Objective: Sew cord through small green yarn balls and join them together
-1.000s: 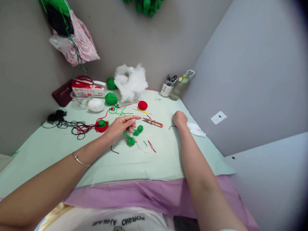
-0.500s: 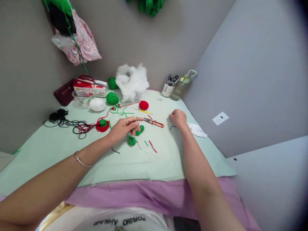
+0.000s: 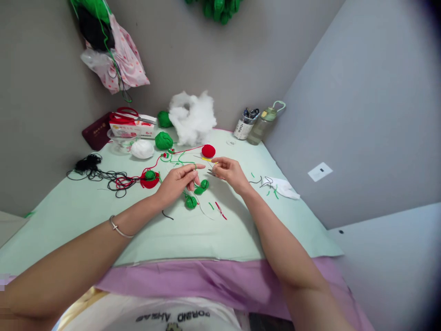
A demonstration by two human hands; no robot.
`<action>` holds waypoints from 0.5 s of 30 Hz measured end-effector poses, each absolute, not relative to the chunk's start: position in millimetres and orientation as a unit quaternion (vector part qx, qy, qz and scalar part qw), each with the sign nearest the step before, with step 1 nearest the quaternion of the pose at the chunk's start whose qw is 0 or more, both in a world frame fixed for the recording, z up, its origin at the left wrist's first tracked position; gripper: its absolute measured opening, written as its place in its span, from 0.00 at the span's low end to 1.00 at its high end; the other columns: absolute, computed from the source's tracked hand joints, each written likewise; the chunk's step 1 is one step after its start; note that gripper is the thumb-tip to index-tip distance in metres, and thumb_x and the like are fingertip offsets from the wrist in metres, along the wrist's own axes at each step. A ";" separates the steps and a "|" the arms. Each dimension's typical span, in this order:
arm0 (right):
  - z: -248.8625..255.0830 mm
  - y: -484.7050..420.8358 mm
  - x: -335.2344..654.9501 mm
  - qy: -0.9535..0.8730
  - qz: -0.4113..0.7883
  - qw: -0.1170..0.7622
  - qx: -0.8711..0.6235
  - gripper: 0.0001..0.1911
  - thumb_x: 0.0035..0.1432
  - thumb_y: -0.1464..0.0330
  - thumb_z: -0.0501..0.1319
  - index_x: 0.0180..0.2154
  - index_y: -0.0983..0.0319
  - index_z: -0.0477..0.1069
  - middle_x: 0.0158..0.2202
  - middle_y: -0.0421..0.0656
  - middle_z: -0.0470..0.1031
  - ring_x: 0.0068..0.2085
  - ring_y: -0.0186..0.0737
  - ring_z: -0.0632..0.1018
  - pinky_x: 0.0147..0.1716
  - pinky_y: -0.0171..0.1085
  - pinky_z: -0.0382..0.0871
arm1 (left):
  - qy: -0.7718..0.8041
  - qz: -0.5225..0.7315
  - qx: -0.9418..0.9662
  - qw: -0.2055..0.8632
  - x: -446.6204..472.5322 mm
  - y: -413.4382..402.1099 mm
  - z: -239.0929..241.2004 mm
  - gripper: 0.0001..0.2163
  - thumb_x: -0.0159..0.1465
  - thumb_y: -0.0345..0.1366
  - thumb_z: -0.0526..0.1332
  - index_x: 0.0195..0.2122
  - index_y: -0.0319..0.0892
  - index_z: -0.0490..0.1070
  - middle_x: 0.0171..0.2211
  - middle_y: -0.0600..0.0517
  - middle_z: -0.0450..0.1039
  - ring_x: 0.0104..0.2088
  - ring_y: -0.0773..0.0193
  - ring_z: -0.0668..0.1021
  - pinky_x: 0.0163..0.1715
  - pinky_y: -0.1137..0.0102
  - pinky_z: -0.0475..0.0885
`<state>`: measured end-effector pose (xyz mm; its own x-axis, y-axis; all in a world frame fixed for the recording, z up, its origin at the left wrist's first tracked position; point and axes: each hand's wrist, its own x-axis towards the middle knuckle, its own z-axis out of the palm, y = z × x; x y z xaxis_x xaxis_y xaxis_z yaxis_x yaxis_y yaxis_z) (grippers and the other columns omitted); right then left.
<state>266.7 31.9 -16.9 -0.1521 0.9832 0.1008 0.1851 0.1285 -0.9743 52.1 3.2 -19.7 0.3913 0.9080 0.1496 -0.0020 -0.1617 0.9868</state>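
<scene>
My left hand [image 3: 179,178] is closed over the table, with a strand of green yarn [image 3: 195,167] looped round its index finger. Just below its fingertips lie small green crocheted pieces [image 3: 190,202], and a thin pale strand trails beside them. My right hand [image 3: 230,173] reaches in from the right, its index finger and thumb apart at the yellow crochet hook [image 3: 206,159]. Thread snips [image 3: 211,173] lie beneath that hand, mostly hidden, with only the blade tips showing. A red yarn ball [image 3: 208,151] sits just behind the hook.
White stuffing [image 3: 193,118], green yarn balls [image 3: 164,140] and a white ball [image 3: 142,149] stand behind. Tangled black yarn [image 3: 88,163] lies left. A bottle [image 3: 263,126] and pen holder [image 3: 244,127] are by the wall. Yarn scraps lie near a white tissue [image 3: 282,188].
My right hand has moved left from beside the white tissue to the hook and snips, uncovering green and black scraps. My left hand keeps its place with the green yarn.
</scene>
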 end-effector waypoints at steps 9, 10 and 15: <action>0.1 2.4 233.9 -0.588 0.530 0.457 -0.406 0.13 0.48 0.65 0.67 0.38 0.62 0.76 0.30 0.38 0.74 0.27 0.31 0.71 0.29 0.34 0.67 | 0.382 0.424 0.703 0.425 53.2 -3.5 -20.5 0.17 0.69 0.41 0.53 0.54 0.43 0.74 0.29 0.54 0.72 0.27 0.66 0.73 0.33 0.71 0.68; 0.6 0.6 231.9 -0.593 0.527 0.453 -0.406 0.12 0.48 0.66 0.67 0.37 0.62 0.76 0.29 0.38 0.74 0.27 0.30 0.70 0.30 0.34 0.67 | 0.381 0.421 0.708 0.419 53.2 -3.9 -20.5 0.18 0.69 0.41 0.53 0.54 0.43 0.74 0.29 0.54 0.72 0.27 0.66 0.73 0.34 0.71 0.68; -0.4 -0.9 229.0 -0.609 0.505 0.447 -0.418 0.09 0.50 0.65 0.67 0.33 0.62 0.75 0.27 0.37 0.72 0.26 0.30 0.69 0.28 0.33 0.65 | 0.376 0.422 0.715 0.412 52.8 -4.5 -20.5 0.19 0.70 0.41 0.53 0.58 0.44 0.72 0.28 0.55 0.70 0.27 0.66 0.72 0.33 0.72 0.67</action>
<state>229.0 -0.9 -0.4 -0.2505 0.9604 0.1222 0.0577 0.1408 -0.9883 52.8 -4.5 -20.5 0.3617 0.8851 0.2928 0.1901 -0.3775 0.9063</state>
